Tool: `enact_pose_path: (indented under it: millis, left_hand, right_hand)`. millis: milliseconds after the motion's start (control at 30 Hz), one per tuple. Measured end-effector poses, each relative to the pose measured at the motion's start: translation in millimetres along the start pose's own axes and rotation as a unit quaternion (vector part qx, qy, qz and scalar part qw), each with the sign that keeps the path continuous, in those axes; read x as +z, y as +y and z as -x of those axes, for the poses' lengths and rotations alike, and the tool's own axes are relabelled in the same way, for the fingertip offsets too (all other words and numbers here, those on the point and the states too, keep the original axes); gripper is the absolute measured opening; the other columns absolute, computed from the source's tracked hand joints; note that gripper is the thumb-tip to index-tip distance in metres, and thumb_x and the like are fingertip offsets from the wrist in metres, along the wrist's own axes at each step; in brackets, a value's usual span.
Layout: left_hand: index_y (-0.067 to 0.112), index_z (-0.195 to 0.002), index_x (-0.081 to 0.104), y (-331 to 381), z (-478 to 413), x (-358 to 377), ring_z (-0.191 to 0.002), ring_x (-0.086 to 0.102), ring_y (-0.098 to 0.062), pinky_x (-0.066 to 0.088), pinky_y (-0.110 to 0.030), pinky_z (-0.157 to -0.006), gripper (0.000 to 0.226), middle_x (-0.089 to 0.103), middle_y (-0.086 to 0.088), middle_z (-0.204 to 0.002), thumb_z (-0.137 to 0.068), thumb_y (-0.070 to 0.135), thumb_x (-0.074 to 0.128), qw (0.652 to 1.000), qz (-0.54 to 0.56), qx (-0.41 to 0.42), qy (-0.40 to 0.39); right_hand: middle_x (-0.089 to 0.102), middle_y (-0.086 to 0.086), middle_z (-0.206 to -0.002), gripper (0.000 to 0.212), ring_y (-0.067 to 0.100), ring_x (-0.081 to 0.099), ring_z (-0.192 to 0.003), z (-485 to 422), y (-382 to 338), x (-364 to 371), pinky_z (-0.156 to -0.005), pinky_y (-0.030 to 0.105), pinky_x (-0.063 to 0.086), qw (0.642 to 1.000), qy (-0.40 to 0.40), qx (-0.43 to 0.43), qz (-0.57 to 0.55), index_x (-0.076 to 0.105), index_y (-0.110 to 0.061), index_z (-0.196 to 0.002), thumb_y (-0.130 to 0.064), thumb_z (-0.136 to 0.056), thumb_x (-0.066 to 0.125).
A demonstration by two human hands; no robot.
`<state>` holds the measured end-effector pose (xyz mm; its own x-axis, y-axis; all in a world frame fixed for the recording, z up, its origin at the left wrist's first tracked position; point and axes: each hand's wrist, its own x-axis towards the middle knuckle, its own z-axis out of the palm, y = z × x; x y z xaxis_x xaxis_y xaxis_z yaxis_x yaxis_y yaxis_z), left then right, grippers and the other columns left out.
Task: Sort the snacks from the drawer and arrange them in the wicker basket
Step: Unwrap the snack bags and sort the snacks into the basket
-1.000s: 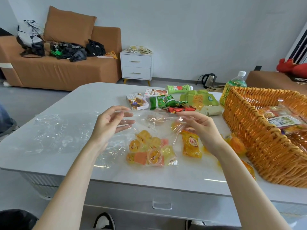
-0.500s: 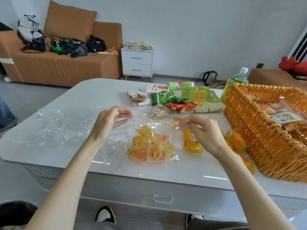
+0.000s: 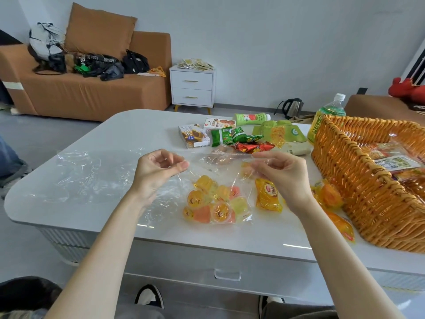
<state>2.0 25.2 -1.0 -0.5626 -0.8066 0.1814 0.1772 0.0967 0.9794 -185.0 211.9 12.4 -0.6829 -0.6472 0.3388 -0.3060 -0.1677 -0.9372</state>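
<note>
Both hands, left hand and right hand, pinch clear bag mouth left of basket; jelly cups inside. Next likely: seal, lift into basket.

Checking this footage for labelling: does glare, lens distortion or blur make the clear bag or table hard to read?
Head view: wide-angle distortion stretches the frame edges; glare streaks lie on the glossy near edge of the table; the clear bag shows mainly through shiny creases; the left hand, right hand and jelly cups look sharp, no motion blur.
</note>
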Motion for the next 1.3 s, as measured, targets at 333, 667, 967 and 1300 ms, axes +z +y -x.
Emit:
enact_pose_path:
  millis: [333,667,967,1300]
  left_hand:
    - [0.021,-0.119,0.058,-3.5,4.1,24.3,-0.098,0.068,-0.009,0.048,-0.016,-0.082,0.072,0.073,0.001,-0.105,-0.055,0.014,0.089,0.993,0.009,-0.099,-0.068]
    - [0.025,-0.100,0.062,-6.3,11.2,52.7,-0.080,0.072,-0.015,0.057,-0.031,-0.075,0.052,0.075,0.002,-0.075,-0.057,0.020,0.091,0.991,-0.101,-0.052,0.067]
    - [0.005,-0.116,0.063,3.1,8.4,22.8,-0.095,0.070,-0.020,0.056,-0.024,-0.082,0.029,0.074,-0.009,-0.096,-0.087,0.004,0.063,0.993,-0.004,-0.077,-0.093]
    - [0.004,-0.128,0.053,6.2,10.5,3.8,-0.117,0.060,-0.025,0.046,-0.032,-0.101,0.036,0.064,-0.014,-0.124,-0.096,0.018,0.044,0.956,0.129,-0.142,-0.222]
  right_hand:
    - [0.074,0.000,-0.091,0.047,0.009,0.065,-0.080,5.8,10.9,27.8,-0.074,0.020,0.051,0.994,0.026,0.100,-0.025,0.062,-0.025,-0.110,-0.039,-0.069,0.079]
    - [0.070,-0.007,-0.079,0.072,0.005,0.067,-0.080,6.9,13.4,48.1,-0.079,0.025,0.048,0.986,0.100,0.117,0.070,0.046,-0.028,-0.113,-0.025,-0.058,0.092]
    - [0.076,0.000,-0.096,0.048,0.014,0.070,-0.094,1.4,4.3,5.5,-0.084,0.024,0.053,0.989,-0.108,0.098,0.034,0.049,-0.017,-0.127,-0.019,-0.084,0.072]
    - [0.065,0.007,-0.126,0.038,0.024,0.062,-0.112,-3.2,2.6,-21.9,-0.085,0.021,0.051,0.949,-0.243,0.167,-0.116,0.047,-0.011,-0.135,-0.003,-0.098,0.045]
